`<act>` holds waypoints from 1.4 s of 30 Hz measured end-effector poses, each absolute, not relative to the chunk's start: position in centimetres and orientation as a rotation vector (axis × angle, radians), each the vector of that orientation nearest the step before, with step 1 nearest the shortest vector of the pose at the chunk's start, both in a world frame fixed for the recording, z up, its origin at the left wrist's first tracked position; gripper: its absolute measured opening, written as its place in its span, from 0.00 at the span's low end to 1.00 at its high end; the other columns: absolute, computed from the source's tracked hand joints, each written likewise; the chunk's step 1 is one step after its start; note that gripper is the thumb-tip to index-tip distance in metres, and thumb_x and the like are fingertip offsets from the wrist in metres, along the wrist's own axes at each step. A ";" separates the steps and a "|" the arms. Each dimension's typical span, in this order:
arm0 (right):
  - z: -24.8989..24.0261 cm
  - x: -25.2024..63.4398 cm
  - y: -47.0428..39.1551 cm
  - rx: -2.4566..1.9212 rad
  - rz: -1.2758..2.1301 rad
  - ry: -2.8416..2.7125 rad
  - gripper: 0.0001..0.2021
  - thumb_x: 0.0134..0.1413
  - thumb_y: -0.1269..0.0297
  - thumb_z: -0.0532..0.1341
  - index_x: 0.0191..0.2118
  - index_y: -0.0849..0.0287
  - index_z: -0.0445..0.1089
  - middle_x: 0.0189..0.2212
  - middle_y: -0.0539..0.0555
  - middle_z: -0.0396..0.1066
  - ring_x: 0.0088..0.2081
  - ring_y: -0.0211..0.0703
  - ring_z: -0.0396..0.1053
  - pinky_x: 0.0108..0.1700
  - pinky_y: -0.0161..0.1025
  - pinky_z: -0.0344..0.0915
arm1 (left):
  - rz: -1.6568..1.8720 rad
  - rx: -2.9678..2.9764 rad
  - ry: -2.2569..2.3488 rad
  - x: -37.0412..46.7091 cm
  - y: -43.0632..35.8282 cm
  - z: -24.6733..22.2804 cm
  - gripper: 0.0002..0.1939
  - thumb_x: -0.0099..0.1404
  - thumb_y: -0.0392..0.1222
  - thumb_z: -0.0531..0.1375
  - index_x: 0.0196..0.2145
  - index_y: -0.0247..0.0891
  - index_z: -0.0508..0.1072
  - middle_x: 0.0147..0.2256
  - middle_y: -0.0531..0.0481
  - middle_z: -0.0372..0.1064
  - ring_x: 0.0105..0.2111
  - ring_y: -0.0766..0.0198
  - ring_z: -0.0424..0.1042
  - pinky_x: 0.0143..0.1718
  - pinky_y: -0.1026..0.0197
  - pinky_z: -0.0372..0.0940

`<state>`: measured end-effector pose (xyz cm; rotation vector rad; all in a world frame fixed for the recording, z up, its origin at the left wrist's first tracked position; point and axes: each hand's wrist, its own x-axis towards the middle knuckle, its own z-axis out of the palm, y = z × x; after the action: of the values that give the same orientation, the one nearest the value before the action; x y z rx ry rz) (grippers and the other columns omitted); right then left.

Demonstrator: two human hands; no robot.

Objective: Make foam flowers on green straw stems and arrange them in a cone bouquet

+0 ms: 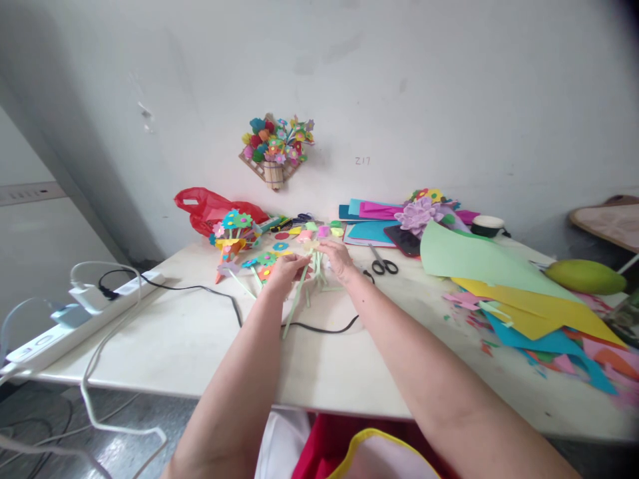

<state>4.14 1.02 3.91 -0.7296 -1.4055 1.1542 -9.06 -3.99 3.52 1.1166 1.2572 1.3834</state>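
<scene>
My left hand [291,269] is closed in a pinch on a pale green stem strip [295,307], whose lower end slants down toward me over the table. Close on its right, my right hand [337,258] has its fingertips closed at a small pale yellow flower piece [310,246], at the upper end of the strip. The fingers partly hide where the two meet. Beneath and between the hands lie several more pale green strips [318,276]. Left of my left hand are finished foam flowers [267,259] on green stems.
Black-handled scissors [384,267] lie right of my hands. A black cable [319,328] crosses the table to a power strip [84,319]. Coloured foam sheets [539,313], scraps and a green fruit [585,277] are at right. A red bag [200,209] and an orange flower cone [229,249] stand at left.
</scene>
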 end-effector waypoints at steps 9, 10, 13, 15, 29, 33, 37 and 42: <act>3.3 4.0 1.1 -0.819 1.127 -1.474 0.15 0.35 0.53 0.62 0.20 0.61 0.64 0.16 0.44 0.57 0.22 0.33 0.53 0.27 0.33 0.51 | 1.410 1.169 1.218 -8.9 -3.8 3.3 0.18 0.44 0.49 0.68 0.22 0.33 0.67 0.17 0.49 0.68 0.15 0.69 0.65 0.18 0.67 0.59; 3.3 4.0 1.0 -0.831 1.122 -1.470 0.15 0.34 0.53 0.63 0.19 0.61 0.63 0.15 0.43 0.55 0.21 0.32 0.52 0.26 0.33 0.50 | 1.419 1.177 1.216 -8.8 -3.8 3.3 0.18 0.44 0.50 0.68 0.21 0.33 0.67 0.17 0.49 0.68 0.15 0.69 0.65 0.18 0.67 0.59; 3.2 3.7 1.1 -0.830 1.138 -1.427 0.16 0.34 0.52 0.63 0.18 0.61 0.62 0.15 0.43 0.53 0.20 0.31 0.50 0.25 0.33 0.49 | 1.466 1.194 1.235 -8.5 -3.7 3.2 0.19 0.43 0.51 0.68 0.20 0.34 0.66 0.17 0.49 0.68 0.14 0.69 0.65 0.17 0.67 0.59; 3.2 3.5 1.3 -0.828 1.149 -1.393 0.16 0.33 0.52 0.63 0.18 0.60 0.62 0.14 0.43 0.53 0.20 0.32 0.50 0.25 0.33 0.49 | 1.504 1.197 1.260 -8.2 -3.7 3.2 0.19 0.43 0.51 0.68 0.20 0.34 0.66 0.17 0.49 0.68 0.14 0.68 0.65 0.17 0.67 0.59; 4.6 3.3 -0.1 -0.967 1.133 -1.276 0.11 0.34 0.60 0.60 0.15 0.58 0.58 0.12 0.42 0.47 0.18 0.31 0.46 0.21 0.34 0.46 | 1.569 1.212 1.278 -7.3 -3.2 2.8 0.20 0.44 0.53 0.67 0.20 0.34 0.67 0.17 0.49 0.68 0.14 0.68 0.65 0.16 0.67 0.57; 4.2 3.2 0.2 -0.952 1.162 -1.247 0.10 0.34 0.60 0.60 0.16 0.58 0.59 0.12 0.43 0.49 0.18 0.32 0.48 0.21 0.33 0.47 | 1.585 1.189 1.279 -7.0 -3.1 2.7 0.19 0.45 0.52 0.67 0.20 0.34 0.67 0.17 0.50 0.68 0.14 0.68 0.65 0.16 0.66 0.59; 4.1 3.3 0.4 -0.865 1.166 -1.264 0.13 0.35 0.57 0.61 0.17 0.58 0.57 0.13 0.43 0.49 0.19 0.32 0.48 0.22 0.33 0.47 | 1.611 1.175 1.298 -6.8 -3.2 2.8 0.18 0.46 0.51 0.66 0.19 0.34 0.66 0.17 0.50 0.68 0.14 0.68 0.65 0.17 0.65 0.60; 4.3 3.5 0.2 -0.778 1.211 -1.275 0.15 0.33 0.54 0.63 0.18 0.59 0.59 0.15 0.43 0.54 0.20 0.32 0.51 0.23 0.33 0.50 | 1.611 1.169 1.303 -6.7 -3.1 2.8 0.17 0.48 0.49 0.66 0.19 0.34 0.66 0.17 0.51 0.68 0.14 0.68 0.65 0.17 0.65 0.61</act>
<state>3.46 0.23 4.25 -0.7785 -1.2753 1.2111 -6.73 -3.13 2.78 1.1688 1.3025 1.6105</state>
